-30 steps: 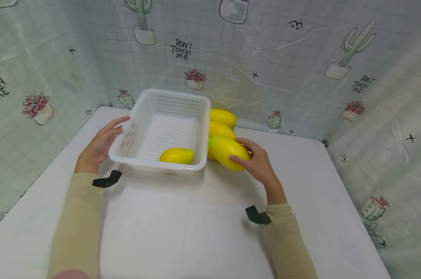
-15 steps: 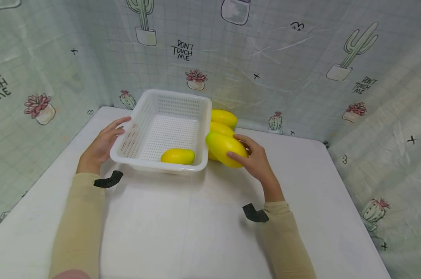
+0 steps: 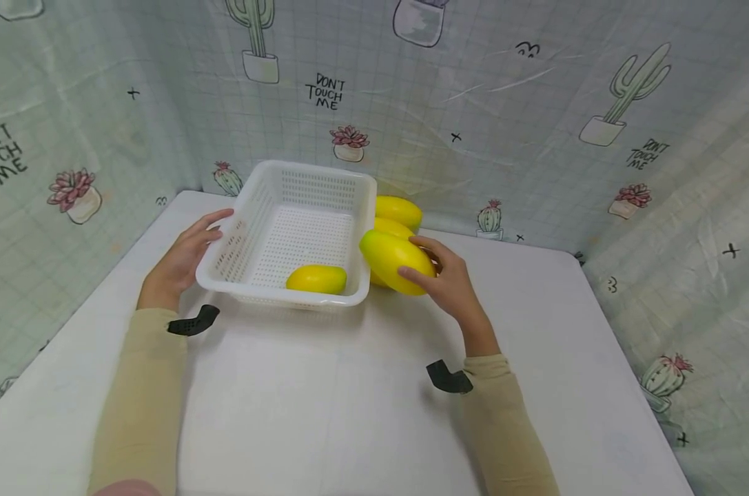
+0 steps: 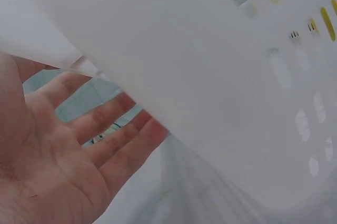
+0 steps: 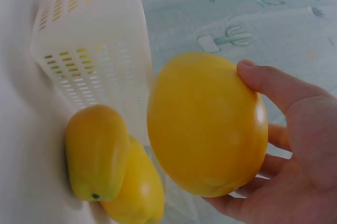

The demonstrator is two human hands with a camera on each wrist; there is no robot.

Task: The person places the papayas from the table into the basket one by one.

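In the head view my right hand (image 3: 445, 279) grips a yellow mango (image 3: 395, 262) with a greenish tip, thumb on the near side and fingers on the far side. The mango's tip overlaps the right rim of a white plastic basket (image 3: 309, 297). In the right wrist view this mango (image 5: 208, 124) is raised above two others. My left hand (image 3: 178, 262) rests at the basket's left rim, fingers extended and fingertips touching it, as the left wrist view also shows. Inside the basket, a mango (image 3: 315, 279) lies near the front right corner.
More mangoes, such as the rear one (image 3: 399, 209), lie along the basket's right side, partly hidden by it and the held mango. All stands on a white table (image 3: 324, 399). A cactus-print curtain (image 3: 411, 103) closes off the back and sides.
My right hand has lifted the mango slightly and carried it left, so its tip now reaches the basket's rim. My left hand stays at the left rim.
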